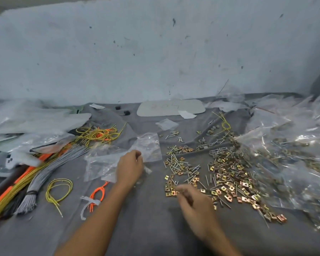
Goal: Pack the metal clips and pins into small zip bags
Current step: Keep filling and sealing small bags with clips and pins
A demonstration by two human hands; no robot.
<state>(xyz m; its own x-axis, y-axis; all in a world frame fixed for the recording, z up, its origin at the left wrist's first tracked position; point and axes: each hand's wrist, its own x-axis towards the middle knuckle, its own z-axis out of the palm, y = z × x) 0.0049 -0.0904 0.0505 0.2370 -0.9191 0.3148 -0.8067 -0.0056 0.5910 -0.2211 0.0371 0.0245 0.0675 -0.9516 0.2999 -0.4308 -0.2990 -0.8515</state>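
The left forearm is stretched forward over the grey cloth-covered tabletop (146, 218), and the left hand (130, 168) is seen knuckles up, its curled fingers pinching the lower edge of a small clear plastic zip bag (149, 146). The right hand (193, 202) is held low at the near edge of the scattered brass-coloured square metal clips (229, 189) and thin silver pins (175, 163). It is blurred, so its grip cannot be told.

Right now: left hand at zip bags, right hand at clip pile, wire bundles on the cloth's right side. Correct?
One error: the head view shows the wire bundles on the left side of the cloth. Rest holds: left hand at zip bags, right hand at clip pile.
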